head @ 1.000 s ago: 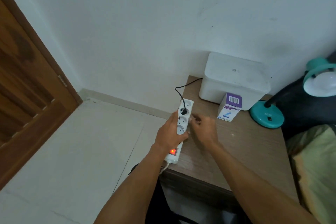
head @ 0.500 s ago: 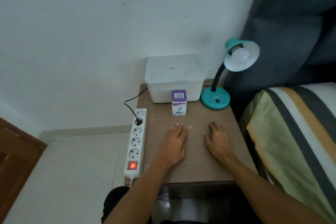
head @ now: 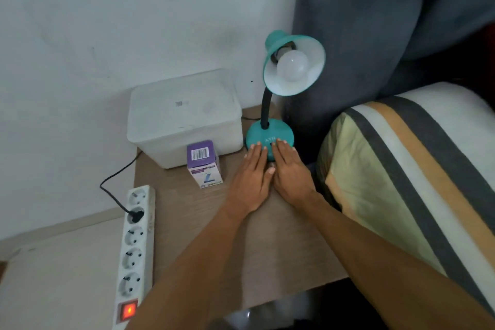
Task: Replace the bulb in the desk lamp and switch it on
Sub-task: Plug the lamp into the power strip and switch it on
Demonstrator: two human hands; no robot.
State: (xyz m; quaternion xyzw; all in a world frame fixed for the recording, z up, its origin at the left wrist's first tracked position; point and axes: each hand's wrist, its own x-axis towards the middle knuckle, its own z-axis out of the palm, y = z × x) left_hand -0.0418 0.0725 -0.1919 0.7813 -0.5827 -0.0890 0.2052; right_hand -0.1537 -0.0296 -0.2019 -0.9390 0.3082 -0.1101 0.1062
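A teal desk lamp (head: 269,131) stands at the back right of the small wooden table (head: 241,249). A white bulb (head: 292,65) sits unlit in its shade. My left hand (head: 250,181) and my right hand (head: 290,174) lie flat side by side, fingers extended, with the fingertips resting on the front of the lamp's round base around its black switch. Neither hand holds anything. A purple and white bulb box (head: 204,163) stands upright just left of my left hand.
A white lidded plastic bin (head: 183,115) sits at the back of the table. A white power strip (head: 136,246) with a lit red switch lies along the table's left edge, one black plug in it. A striped pillow (head: 407,182) and dark cushion border the right side.
My hands left the power strip, rested flat on the table's middle, then slid forward and right onto the lamp base. The view swung right from the door toward the lamp.
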